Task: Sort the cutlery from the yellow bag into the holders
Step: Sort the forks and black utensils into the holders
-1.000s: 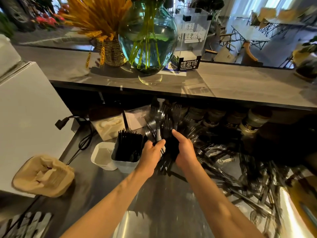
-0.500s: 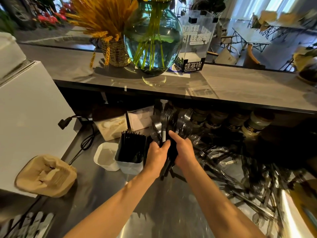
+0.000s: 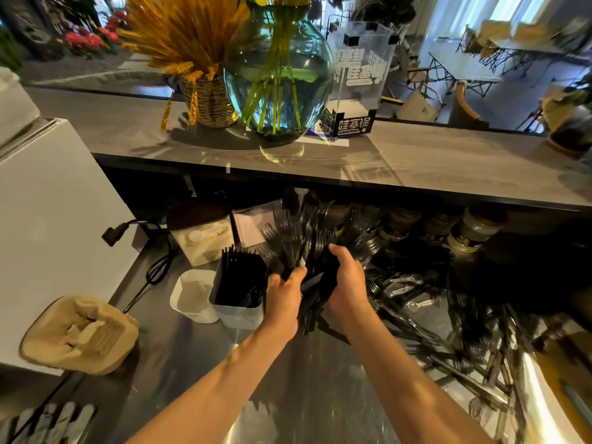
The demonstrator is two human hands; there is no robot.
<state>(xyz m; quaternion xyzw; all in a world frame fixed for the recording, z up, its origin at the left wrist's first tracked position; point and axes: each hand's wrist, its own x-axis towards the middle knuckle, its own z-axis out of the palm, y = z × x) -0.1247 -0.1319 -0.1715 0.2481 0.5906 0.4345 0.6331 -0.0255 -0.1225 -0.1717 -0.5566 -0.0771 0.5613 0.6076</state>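
Note:
My left hand (image 3: 283,299) and my right hand (image 3: 346,283) together clasp a thick bundle of black plastic forks (image 3: 301,245), tines up and fanned out, handles down between the palms. The bundle stands just right of a white holder (image 3: 238,310) packed with black cutlery. An empty white holder (image 3: 192,299) sits to its left. A loose heap of black and clear plastic cutlery (image 3: 448,331) spreads over the steel counter on the right. A yellow bag edge (image 3: 567,389) shows at the far right.
A grey upper counter (image 3: 416,161) overhangs the work area, carrying a glass vase (image 3: 278,78) and a wicker basket of wheat (image 3: 208,100). Jars (image 3: 474,229) line the back under it. A cardboard cup carrier (image 3: 80,334) and a black cable (image 3: 157,264) lie left.
Both hands have drawn closer together around the fork bundle and shifted slightly toward the filled holder; the forks stand more upright and gathered than before.

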